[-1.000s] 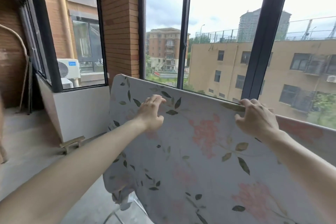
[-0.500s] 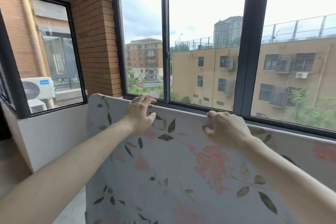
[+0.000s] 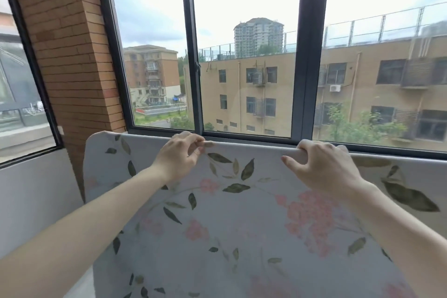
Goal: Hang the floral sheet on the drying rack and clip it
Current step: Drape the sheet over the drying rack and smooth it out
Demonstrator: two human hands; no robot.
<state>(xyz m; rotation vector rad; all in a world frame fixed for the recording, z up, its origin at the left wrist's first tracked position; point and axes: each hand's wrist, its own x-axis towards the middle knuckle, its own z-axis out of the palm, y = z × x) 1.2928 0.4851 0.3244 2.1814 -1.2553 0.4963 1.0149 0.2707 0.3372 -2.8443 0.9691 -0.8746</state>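
The floral sheet point(image 3: 242, 225) is draped over the top bar of the drying rack, in front of the window point(image 3: 242, 55). The bar itself is hidden under the cloth. The sheet's long way runs left to right along that bar, and the flowery side faces the person and hangs down.

The left hand point(image 3: 179, 155) pinches the top fold with its fingertips, not far from the sheet's left end. The right hand point(image 3: 321, 167) curls its fingers over the top fold and grips it, with the thumb on the near side.

No clip can be seen yet. I think the sheet could slide off if one side hangs lower and pulls the rest down. A hard tug by either hand could also drag it crooked, so the left edge bunches up.
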